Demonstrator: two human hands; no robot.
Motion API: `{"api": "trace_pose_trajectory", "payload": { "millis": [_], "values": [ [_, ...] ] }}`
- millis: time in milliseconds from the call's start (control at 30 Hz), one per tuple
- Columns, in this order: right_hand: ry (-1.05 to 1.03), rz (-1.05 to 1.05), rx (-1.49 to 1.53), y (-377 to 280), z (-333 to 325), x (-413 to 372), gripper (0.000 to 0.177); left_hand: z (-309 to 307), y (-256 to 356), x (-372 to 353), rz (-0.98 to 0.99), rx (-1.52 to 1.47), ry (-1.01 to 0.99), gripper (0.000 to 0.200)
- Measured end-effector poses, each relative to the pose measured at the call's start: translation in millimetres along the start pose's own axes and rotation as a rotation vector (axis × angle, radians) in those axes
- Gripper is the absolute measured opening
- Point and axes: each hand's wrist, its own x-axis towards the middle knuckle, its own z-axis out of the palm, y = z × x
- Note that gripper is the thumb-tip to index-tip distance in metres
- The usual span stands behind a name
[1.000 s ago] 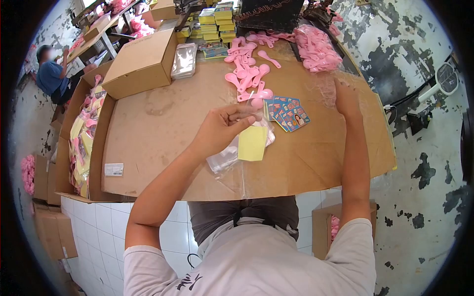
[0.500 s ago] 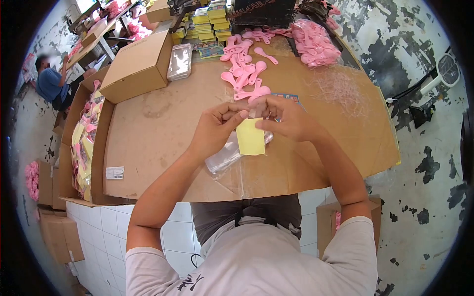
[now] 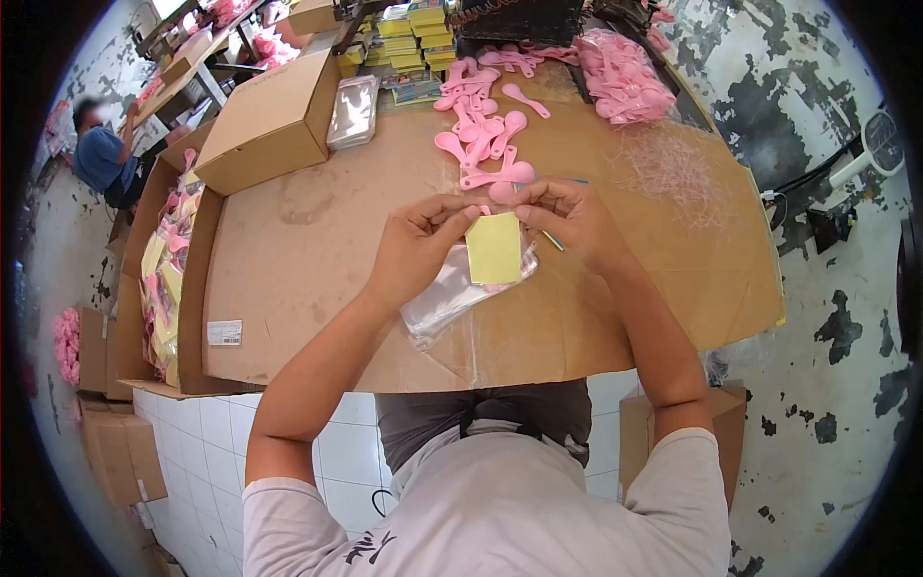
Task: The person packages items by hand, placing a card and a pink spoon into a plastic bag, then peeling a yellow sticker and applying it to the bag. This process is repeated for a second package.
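In front of me, my left hand (image 3: pixel 423 240) and my right hand (image 3: pixel 569 223) are closed in pinches at the two upper corners of a small clear plastic bag with a yellow card (image 3: pixel 494 252) in it. A bit of pink shows at the card's top edge and another at its bottom; most of what lies behind the card is hidden. Below the hands lies a stack of clear plastic bags (image 3: pixel 447 306) on the cardboard-covered table (image 3: pixel 317 288). Just beyond my fingers is a pile of pink measuring spoons (image 3: pixel 476 130). A printed card partly shows under my right hand.
At left stands an open carton (image 3: pixel 197 317) of packed spoons and cards, beside a closed box (image 3: pixel 269 130). Plastic bags (image 3: pixel 354 111), stacks of yellow cards (image 3: pixel 413 38) and a bag of pink spoons (image 3: pixel 623 77) sit at the back. A person (image 3: pixel 106 159) sits far left.
The yellow card has moved slightly up and right, and now sits straighter between my hands. My right hand has shifted from the card's upper side to the bag's top corner.
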Motion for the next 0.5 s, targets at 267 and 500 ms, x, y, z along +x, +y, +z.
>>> {"api": "trace_pose_trajectory", "payload": {
  "millis": [267,500],
  "values": [
    [0.008,-0.029,0.037,-0.7,-4.4,-2.6,0.014,0.2,-4.7,2.0,0.097,-0.060,-0.042,0.023],
    [-0.005,-0.035,0.006,0.4,-6.8,-3.4,0.013,-6.9,-6.6,1.7,0.091,0.025,-0.075,0.024]
  ]
}}
